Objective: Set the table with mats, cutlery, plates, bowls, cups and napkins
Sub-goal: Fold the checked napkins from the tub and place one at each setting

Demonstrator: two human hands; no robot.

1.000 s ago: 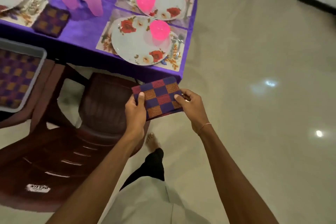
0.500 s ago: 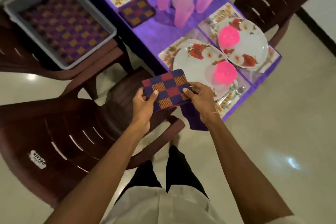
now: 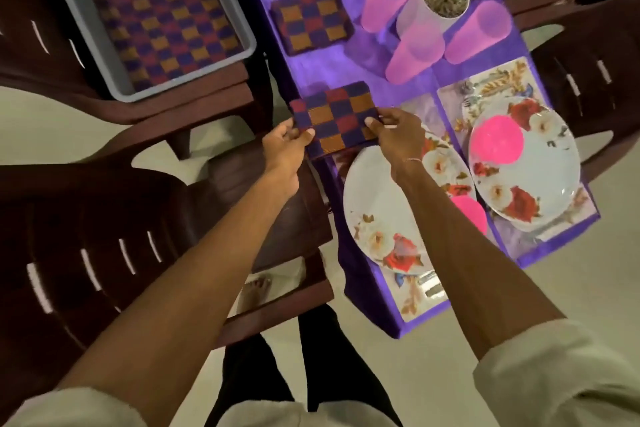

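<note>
Folded napkin (image 3: 337,118), checked in purple, red and orange: was held flat over the near edge of the table (image 3: 322,69), pinched at either side by the left hand (image 3: 282,146) and the right hand (image 3: 394,137), just beside a flowered plate (image 3: 374,204).

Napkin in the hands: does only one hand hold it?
No, the left hand and the right hand both pinch the napkin.

one wide-angle view, worn on the head, looks steeply down at the near edge of the purple table (image 3: 322,68). both forearms (image 3: 207,270) run up from the bottom corners to the left hand (image 3: 284,149) and right hand (image 3: 394,139) on a checked napkin (image 3: 339,118), close, near mid-frame; the person's legs (image 3: 322,357) show below.
</note>
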